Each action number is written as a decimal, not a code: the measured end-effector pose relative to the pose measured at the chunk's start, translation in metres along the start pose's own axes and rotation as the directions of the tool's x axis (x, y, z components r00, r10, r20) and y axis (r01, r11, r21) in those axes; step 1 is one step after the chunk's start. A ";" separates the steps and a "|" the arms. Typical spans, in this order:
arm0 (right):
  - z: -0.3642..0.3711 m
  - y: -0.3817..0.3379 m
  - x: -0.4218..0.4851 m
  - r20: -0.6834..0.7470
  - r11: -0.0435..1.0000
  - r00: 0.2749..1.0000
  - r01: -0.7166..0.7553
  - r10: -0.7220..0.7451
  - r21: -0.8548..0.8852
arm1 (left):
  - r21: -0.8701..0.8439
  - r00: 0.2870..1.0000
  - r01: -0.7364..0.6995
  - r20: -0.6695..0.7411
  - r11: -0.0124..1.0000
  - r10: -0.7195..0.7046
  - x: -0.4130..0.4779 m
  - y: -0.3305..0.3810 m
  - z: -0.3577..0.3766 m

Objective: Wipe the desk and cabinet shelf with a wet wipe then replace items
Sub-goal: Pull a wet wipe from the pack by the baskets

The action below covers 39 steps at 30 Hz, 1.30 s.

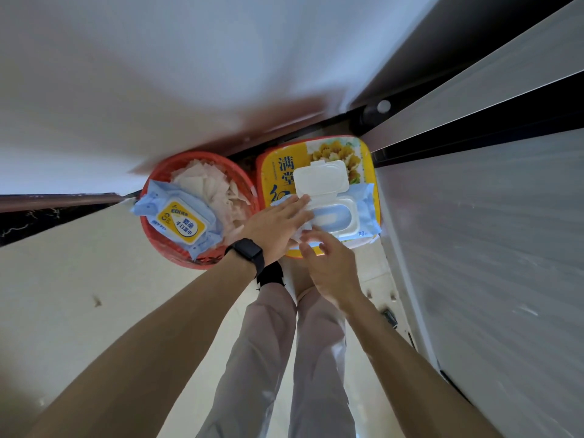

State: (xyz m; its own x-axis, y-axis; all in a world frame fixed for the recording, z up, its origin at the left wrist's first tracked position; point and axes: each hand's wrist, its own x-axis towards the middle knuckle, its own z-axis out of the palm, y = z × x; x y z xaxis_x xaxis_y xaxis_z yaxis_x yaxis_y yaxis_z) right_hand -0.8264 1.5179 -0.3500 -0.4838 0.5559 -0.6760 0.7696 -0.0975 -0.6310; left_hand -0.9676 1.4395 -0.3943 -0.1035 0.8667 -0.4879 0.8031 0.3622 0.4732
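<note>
A blue pack of wet wipes point(357, 213) lies on a yellow tin point(271, 181), its white flip lid point(320, 177) standing open. My left hand point(278, 224), a black watch on its wrist, lies flat on the pack's left end. My right hand point(331, 263) is at the pack's near edge, fingers curled around a white wipe point(301, 233) that sticks out between the two hands. A second blue wipes pack point(180, 221) with a yellow label rests on the rim of a red basket point(158, 175).
The red basket holds crumpled white used wipes point(215, 191). A white desk top or wall point(189, 74) looms above, blurred. White cabinet panels point(489, 232) with dark gaps stand at the right. Pale floor point(79, 295) and my legs point(284, 358) are below.
</note>
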 end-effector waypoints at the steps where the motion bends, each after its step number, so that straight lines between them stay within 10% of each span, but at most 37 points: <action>1: -0.004 0.002 -0.001 -0.028 0.999 0.999 -0.024 0.025 0.036 | -0.006 1.000 -0.010 -0.008 1.000 0.010 -0.002 -0.002 0.003; 6: -0.023 0.009 0.016 -0.278 0.994 0.960 -0.006 -0.025 -0.110 | -0.143 0.992 0.003 -0.125 0.990 -0.021 -0.005 0.001 0.009; 14: -0.024 0.005 0.046 -0.057 0.660 0.953 0.163 -0.299 -0.733 | -0.129 0.987 0.032 -0.150 0.991 -0.051 -0.007 0.008 0.007; 21: -0.023 -0.003 0.053 0.196 0.360 0.915 0.326 -0.353 -0.874 | -0.151 0.980 0.077 -0.171 0.986 -0.102 -0.004 0.015 0.015; 35: -0.047 0.002 0.048 0.147 0.677 0.918 0.373 -0.369 -0.635 | -0.142 0.982 0.147 -0.100 0.979 -0.162 -0.005 0.020 0.010; 39: -0.043 0.001 0.051 0.169 0.622 0.900 0.404 -0.402 -0.670 | -0.141 0.978 0.166 -0.100 0.976 -0.181 -0.004 0.021 0.010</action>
State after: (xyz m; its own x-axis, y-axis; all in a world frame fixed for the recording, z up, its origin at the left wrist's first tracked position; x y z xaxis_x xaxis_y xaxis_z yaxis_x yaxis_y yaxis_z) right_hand -0.8324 1.5823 -0.3689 -0.8155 0.3997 -0.4186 0.5626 0.7172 -0.4111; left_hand -0.9441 1.4399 -0.3894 -0.3051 0.8168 -0.4897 0.6840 0.5457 0.4840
